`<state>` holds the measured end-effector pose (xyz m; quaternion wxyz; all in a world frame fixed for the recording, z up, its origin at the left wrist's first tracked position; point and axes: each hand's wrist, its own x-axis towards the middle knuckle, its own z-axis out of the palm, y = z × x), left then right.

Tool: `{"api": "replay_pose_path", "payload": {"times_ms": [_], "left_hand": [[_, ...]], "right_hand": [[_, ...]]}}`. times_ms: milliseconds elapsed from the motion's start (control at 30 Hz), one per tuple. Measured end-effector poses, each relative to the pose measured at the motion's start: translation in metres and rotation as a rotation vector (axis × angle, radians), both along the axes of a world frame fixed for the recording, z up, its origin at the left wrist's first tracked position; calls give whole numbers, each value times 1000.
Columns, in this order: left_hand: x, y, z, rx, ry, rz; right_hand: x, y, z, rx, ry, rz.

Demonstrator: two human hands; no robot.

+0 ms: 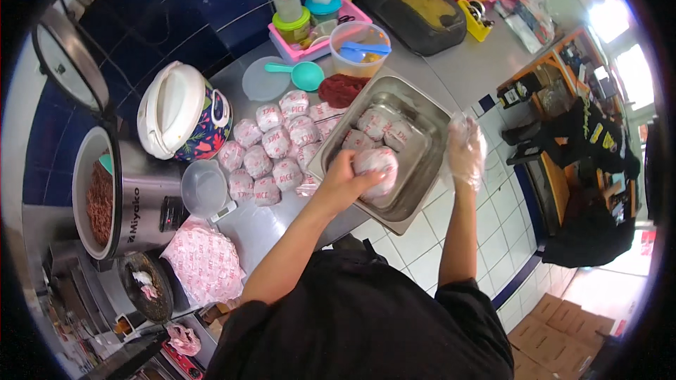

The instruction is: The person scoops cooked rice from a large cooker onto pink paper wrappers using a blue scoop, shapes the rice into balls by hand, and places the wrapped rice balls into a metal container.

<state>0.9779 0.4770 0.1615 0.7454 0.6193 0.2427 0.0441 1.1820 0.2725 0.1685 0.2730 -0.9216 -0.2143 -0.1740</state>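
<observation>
My bare left hand point(340, 179) grips a round bundle in red-printed white paper point(377, 169) above a rectangular stainless-steel pan point(417, 190). Several similar paper-wrapped bundles point(374, 122) lie inside the pan, towards its far left part. Beside the pan's right rim is my right hand point(467, 155), in a clear plastic glove; whether its fingers hold the rim cannot be made out. More wrapped bundles point(275, 141) are grouped on the steel counter, left of the pan. A stack of printed wrapping paper point(205, 261) lies nearer my body on the left.
At left stands an open Miyako rice cooker point(150, 190) holding reddish-brown rice point(99, 206). A floral lidded pot point(203, 116), a clear plastic bowl point(204, 182) and a small scale point(224, 211) are nearby. Behind lie a turquoise ladle point(306, 76) and plastic tub point(351, 63). A person point(591, 142) is at right.
</observation>
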Motion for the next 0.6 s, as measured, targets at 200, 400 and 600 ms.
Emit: {"api": "replay_pose_path", "payload": {"times_ms": [200, 400, 600], "left_hand": [[142, -49, -60, 602, 158, -242], [206, -73, -105, 743, 357, -477], [227, -82, -126, 894, 391, -597]], "right_hand": [[-37, 1, -48, 331, 567, -236], [-38, -7, -80, 404, 455, -272], [-35, -13, -80, 286, 337, -136]]}}
